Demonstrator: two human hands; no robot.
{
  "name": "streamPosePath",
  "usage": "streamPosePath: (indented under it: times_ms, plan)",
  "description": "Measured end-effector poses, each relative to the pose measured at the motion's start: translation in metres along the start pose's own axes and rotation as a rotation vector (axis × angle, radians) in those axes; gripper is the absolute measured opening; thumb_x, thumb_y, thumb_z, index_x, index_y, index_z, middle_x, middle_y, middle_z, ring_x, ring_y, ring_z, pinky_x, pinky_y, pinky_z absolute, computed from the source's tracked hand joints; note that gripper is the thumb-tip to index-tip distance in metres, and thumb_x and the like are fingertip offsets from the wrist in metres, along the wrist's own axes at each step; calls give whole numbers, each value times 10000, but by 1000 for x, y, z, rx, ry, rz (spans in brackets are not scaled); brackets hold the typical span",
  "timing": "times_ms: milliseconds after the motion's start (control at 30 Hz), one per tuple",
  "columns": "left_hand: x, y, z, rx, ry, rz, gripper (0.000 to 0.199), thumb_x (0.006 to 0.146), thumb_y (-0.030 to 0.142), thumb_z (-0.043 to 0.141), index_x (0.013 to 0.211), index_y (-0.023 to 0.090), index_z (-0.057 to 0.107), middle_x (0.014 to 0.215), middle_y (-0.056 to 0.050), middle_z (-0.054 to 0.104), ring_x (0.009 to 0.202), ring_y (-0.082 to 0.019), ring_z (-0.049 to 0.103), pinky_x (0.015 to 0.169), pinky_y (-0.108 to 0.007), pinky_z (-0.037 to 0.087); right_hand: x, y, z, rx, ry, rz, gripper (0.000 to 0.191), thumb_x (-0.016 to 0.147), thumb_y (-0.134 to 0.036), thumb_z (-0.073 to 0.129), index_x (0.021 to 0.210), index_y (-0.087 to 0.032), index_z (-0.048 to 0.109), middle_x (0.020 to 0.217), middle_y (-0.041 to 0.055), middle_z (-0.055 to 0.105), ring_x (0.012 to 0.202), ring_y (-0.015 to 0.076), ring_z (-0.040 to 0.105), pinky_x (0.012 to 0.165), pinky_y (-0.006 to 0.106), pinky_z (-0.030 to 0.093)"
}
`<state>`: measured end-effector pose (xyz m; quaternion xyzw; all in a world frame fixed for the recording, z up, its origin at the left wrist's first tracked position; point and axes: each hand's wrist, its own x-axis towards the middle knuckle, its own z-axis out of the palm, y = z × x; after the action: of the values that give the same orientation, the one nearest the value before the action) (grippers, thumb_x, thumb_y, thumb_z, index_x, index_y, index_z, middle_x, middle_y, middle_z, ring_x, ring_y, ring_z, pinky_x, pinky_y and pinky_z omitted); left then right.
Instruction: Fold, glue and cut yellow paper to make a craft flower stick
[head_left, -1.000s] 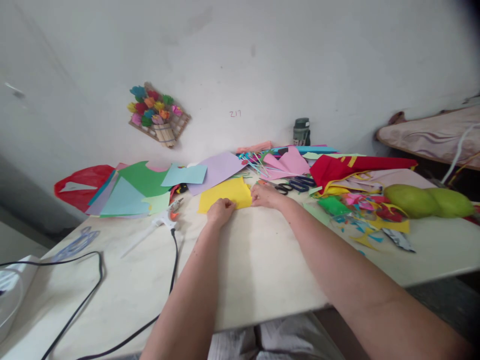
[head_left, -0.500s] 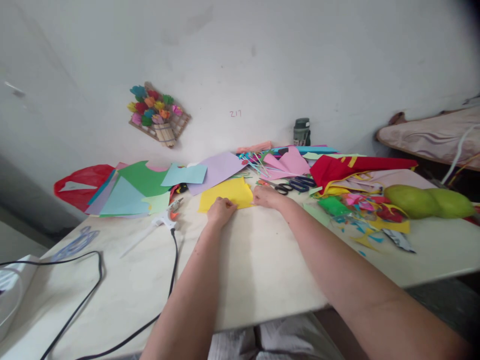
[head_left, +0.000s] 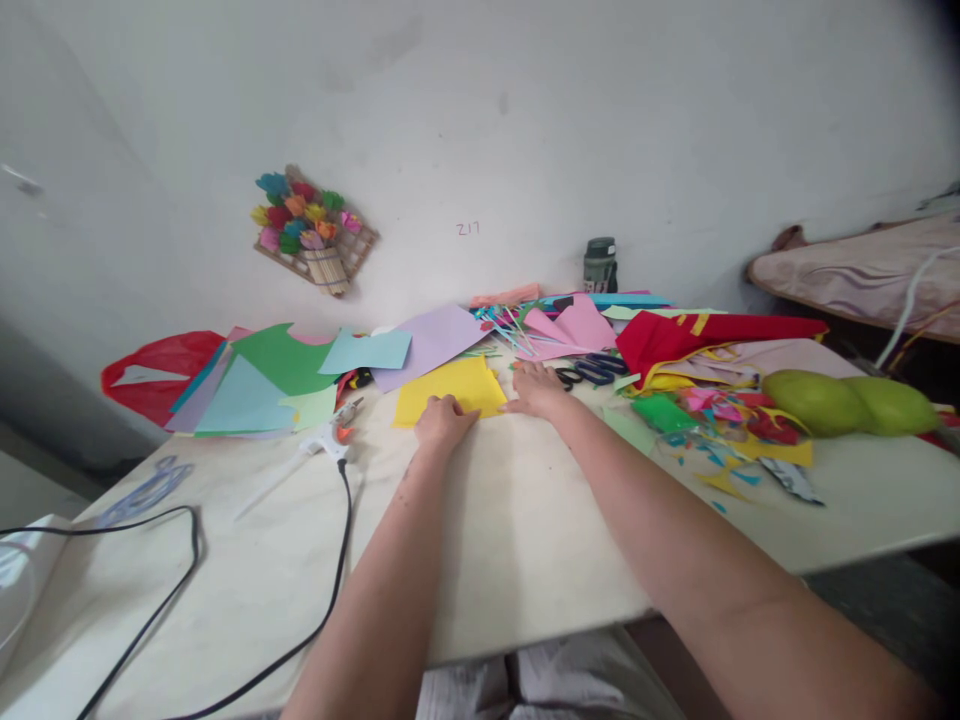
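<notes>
A yellow paper [head_left: 450,382] lies on the table, its right edge uneven. My left hand [head_left: 444,422] rests on its lower edge with the fingers curled and the thumb pointing right along that edge. At the paper's lower right corner is my right hand [head_left: 534,388], its fingers spread forward and its thumb reaching to the paper. Black-handled scissors [head_left: 568,377] lie just beyond my right hand, partly hidden by it. A dark blue pair of scissors [head_left: 598,368] is to their right.
A white glue gun [head_left: 326,440] and its black cord lie to the left. Coloured papers [head_left: 281,360] are at the back left. Paper scraps [head_left: 724,465], a red cloth [head_left: 660,340] and green fruits [head_left: 817,402] lie right. A bottle [head_left: 600,265] stands by the wall.
My right hand has opened its fingers and spread them forward near the paper's corner. My left thumb now stretches further right. The whole view has shifted slightly.
</notes>
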<state>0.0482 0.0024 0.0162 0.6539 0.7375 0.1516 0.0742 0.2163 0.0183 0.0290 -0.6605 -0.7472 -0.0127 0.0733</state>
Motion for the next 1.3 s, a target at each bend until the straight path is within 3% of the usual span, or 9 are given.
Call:
streamPosePath:
  times_ms: [333, 733, 833, 1000, 1133, 1300]
  plan:
    - [3, -10, -3, -45, -7, 53, 198, 718, 393, 514, 844, 241, 515, 1003, -45, 544, 837, -165, 559, 680, -264, 411, 9, 7, 11, 45, -95, 15, 837, 644, -611, 525, 1305, -159, 285, 1332, 148, 320, 1214, 285, 273, 958, 400, 216]
    - [12, -28, 0, -197, 22, 173, 106, 704, 195, 527, 809, 195, 542, 839, -25, 597, 760, -122, 547, 680, -211, 408, 8, 9, 12, 47, -168, -27, 775, 702, -600, 446, 1353, -264, 195, 1425, 66, 153, 1292, 279, 80, 999, 481, 104]
    - [9, -27, -1, -196, 21, 154, 161, 719, 263, 531, 864, 194, 534, 856, -33, 593, 774, -131, 553, 682, -220, 409, 8, 9, 11, 50, -177, -35, 769, 705, -590, 448, 1357, -278, 186, 1435, 50, 121, 1300, 277, -1, 1008, 479, 60]
    - [2, -14, -3, -115, 21, 51, 438, 657, 510, 550, 969, 209, 490, 995, -73, 562, 850, -191, 561, 685, -279, 417, 9, 9, 12, 68, -200, -20, 797, 706, -595, 441, 1368, -257, 156, 1439, 53, 104, 1296, 269, -76, 1010, 482, 17]
    - [-3, -4, -5, -40, -14, 15, 421, 675, 488, 532, 1010, 243, 466, 1085, -72, 533, 937, -216, 542, 721, -309, 413, 9, 10, 12, 106, -225, -3, 820, 705, -598, 443, 1375, -247, 126, 1439, 56, 101, 1295, 265, -88, 1009, 487, 11]
    - [-2, -4, -6, -43, -45, 4, 382, 695, 451, 522, 1020, 261, 460, 1061, -51, 556, 926, -206, 548, 706, -300, 413, 9, 11, 11, 149, -234, -1, 829, 700, -580, 470, 1375, -251, 119, 1439, 52, 101, 1292, 271, -99, 1007, 496, 1]
